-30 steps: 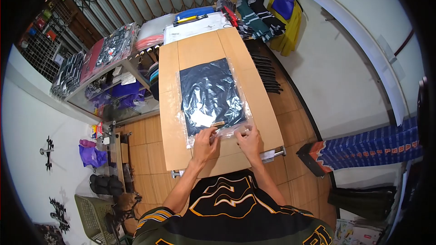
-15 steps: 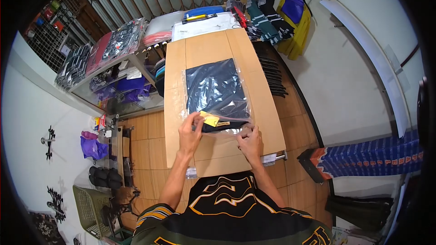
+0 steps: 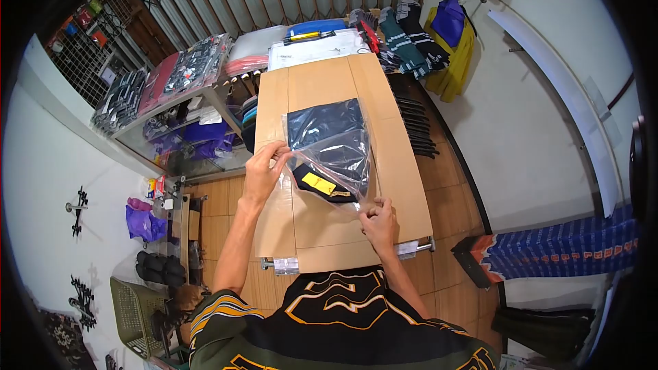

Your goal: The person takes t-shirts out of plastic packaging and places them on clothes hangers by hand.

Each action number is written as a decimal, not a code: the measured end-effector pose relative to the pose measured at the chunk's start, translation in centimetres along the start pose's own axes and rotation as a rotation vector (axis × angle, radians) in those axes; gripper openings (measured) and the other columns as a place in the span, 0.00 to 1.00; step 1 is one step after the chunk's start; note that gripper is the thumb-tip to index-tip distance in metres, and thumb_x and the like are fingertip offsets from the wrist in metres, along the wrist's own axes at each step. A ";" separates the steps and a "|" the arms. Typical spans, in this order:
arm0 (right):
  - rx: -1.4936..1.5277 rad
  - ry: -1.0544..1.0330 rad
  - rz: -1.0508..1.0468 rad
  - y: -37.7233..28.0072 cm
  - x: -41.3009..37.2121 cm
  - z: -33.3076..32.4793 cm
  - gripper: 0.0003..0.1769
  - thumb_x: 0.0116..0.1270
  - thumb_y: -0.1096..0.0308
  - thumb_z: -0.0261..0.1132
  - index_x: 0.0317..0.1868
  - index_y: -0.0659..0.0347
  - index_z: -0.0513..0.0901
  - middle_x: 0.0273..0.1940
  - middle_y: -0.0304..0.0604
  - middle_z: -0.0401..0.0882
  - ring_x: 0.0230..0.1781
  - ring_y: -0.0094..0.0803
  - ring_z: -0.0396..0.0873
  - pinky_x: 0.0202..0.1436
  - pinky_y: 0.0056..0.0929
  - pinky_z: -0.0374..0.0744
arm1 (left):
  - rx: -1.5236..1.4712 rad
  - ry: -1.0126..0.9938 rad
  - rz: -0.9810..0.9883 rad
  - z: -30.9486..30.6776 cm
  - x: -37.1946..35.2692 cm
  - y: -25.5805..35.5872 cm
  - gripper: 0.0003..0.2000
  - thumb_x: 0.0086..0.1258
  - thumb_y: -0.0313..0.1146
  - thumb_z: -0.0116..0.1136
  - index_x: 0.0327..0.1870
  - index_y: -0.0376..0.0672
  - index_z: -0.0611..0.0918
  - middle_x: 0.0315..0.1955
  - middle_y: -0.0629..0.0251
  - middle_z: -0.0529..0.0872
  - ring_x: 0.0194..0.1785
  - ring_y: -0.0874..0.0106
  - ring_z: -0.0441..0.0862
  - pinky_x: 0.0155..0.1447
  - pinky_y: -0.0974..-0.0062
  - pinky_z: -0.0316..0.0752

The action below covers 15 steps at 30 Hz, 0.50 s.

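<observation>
A folded dark navy garment [image 3: 325, 122] lies inside a clear plastic bag [image 3: 340, 153] on the cardboard-covered table [image 3: 319, 82]. Near the bag's lower end, a yellow tag [image 3: 319, 183] sits on the garment's dark fabric. My left hand [image 3: 264, 173] pinches the plastic at the bag's left edge, fingertips together. At the lower right corner of the bag, my right hand [image 3: 379, 225] is closed on the plastic. Between my hands the bag's edge is stretched on a slant, with folds of plastic across the garment.
Behind the table are a white sheet [image 3: 319, 50] and a yellow-handled tool [image 3: 308, 37]. Packed garments [image 3: 195, 65] top a glass case at left. Socks [image 3: 406, 48] lie at the back right. A green basket [image 3: 131, 315] stands at lower left.
My left hand has moved up and left, pulling the bag's edge with it. My right hand has shifted slightly down. The yellow tag now lies clear of my left fingers, and the plastic is folded diagonally.
</observation>
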State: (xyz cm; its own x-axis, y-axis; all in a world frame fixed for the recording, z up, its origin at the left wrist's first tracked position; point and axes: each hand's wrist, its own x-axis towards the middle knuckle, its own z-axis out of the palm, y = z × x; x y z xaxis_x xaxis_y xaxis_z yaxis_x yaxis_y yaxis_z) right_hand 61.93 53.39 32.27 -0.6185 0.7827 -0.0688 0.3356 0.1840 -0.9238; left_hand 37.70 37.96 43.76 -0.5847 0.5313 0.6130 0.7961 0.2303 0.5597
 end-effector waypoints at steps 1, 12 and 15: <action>0.002 0.003 -0.001 0.3 0.1 0.2 0.26 0.59 0.68 0.70 0.55 0.67 0.71 0.25 0.41 0.86 0.18 0.29 0.84 0.25 0.28 0.80 | 0.000 0.000 0.004 -0.2 0.1 0.5 0.12 0.61 0.22 0.72 0.45 0.36 0.84 0.35 0.58 0.90 0.37 0.71 0.88 0.41 0.76 0.82; 0.006 0.185 -0.119 1.2 -1.4 1.4 0.12 0.60 0.65 0.74 0.28 0.63 0.81 0.21 0.44 0.82 0.19 0.36 0.81 0.26 0.34 0.76 | -0.115 -0.292 0.135 2.1 -3.6 3.9 0.13 0.56 0.26 0.76 0.41 0.38 0.85 0.34 0.59 0.89 0.38 0.68 0.87 0.44 0.73 0.80; -0.131 0.055 -0.241 -0.6 -1.5 1.4 0.07 0.63 0.64 0.71 0.37 0.58 0.86 0.23 0.42 0.81 0.24 0.40 0.83 0.27 0.38 0.78 | -0.116 -0.234 0.064 3.6 -3.5 1.6 0.15 0.59 0.27 0.74 0.46 0.37 0.84 0.36 0.59 0.89 0.40 0.67 0.87 0.46 0.71 0.80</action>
State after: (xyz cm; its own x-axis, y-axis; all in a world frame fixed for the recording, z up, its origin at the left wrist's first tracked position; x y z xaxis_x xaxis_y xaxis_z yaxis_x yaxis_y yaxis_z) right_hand 61.72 51.27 32.41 -0.6530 0.7378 0.1709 0.2747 0.4410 -0.8544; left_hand 41.57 39.43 40.54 -0.4712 0.7192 0.5106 0.7990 0.1028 0.5925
